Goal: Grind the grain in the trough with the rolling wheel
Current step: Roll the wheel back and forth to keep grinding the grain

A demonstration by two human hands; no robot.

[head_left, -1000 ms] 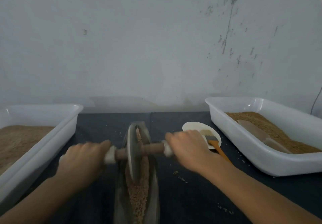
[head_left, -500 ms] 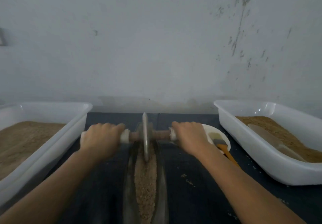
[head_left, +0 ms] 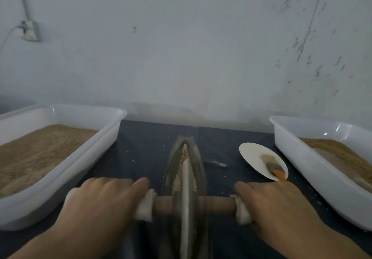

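Left hand (head_left: pixel 100 202) at 8 o'clock, knuckles up, fingers curled together over the white-wrapped left end of the axle (head_left: pixel 213 205); forearm running off toward the 7 o'clock corner. Wheel (head_left: pixel 186 202) dead centre low, on edge, standing in the trough (head_left: pixel 199 164), rim blurred. Trough long and narrow, pointed tip toward 12 o'clock, near end lost under the wheel and bottom edge. Grain (head_left: pixel 184 152) visible in the groove ahead of the wheel and along both sides of it. Right hand (head_left: pixel 275 204) at 4 o'clock, mirror pose, fingers wrapped together round the white-wrapped right end of the axle; forearm off toward 5 o'clock.

Surface: dark table (head_left: pixel 141 152), loose grains scattered around the trough tip. At 9 o'clock, white tray (head_left: pixel 108 129) holding brown meal, near the left hand; contact not clear. At 2 o'clock of the wheel, a small white dish (head_left: pixel 253 156) with a brush (head_left: pixel 271 165) lying across it, bristles toward 11 o'clock, orange handle over the near rim. At 3 o'clock, second white tray (head_left: pixel 302 158) with brown meal and a pale scoop-like shape, too blurred to name.

Room: pale wall (head_left: pixel 181 47) behind the table, flaked and stained at 1 o'clock; socket (head_left: pixel 30 31) with cable at 10 o'clock.
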